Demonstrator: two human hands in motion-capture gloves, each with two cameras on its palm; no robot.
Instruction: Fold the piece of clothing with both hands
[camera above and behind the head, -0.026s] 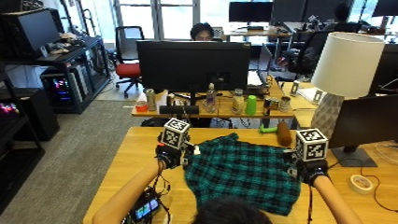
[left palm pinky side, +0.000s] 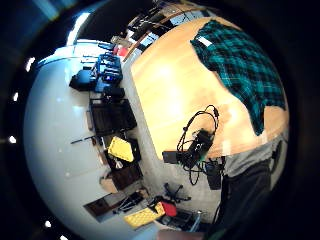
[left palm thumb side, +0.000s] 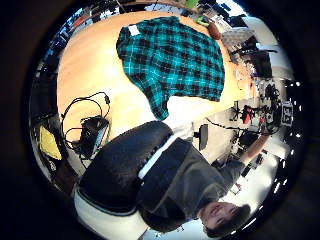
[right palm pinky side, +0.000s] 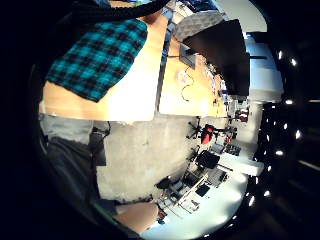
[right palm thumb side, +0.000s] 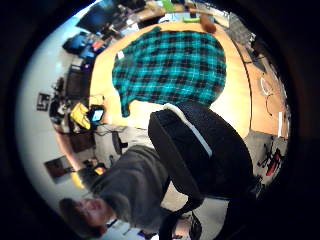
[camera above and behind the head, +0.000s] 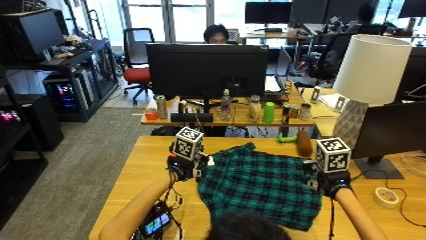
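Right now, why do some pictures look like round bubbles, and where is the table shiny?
The four palm views are round and bent, with dark rims, because their cameras see very wide. In the left little finger side palm view, glare whitens the wooden table beside the green plaid shirt. The outside view looks straight and evenly lit, with bright windows behind.

open-plan office; monitor (camera above and behind the head: 206, 67) at 12 o'clock; office chair (camera above and behind the head: 135, 55) at 11; wooden desks (camera above and behind the head: 143, 155); lamp (camera above and behind the head: 367, 80) at 2
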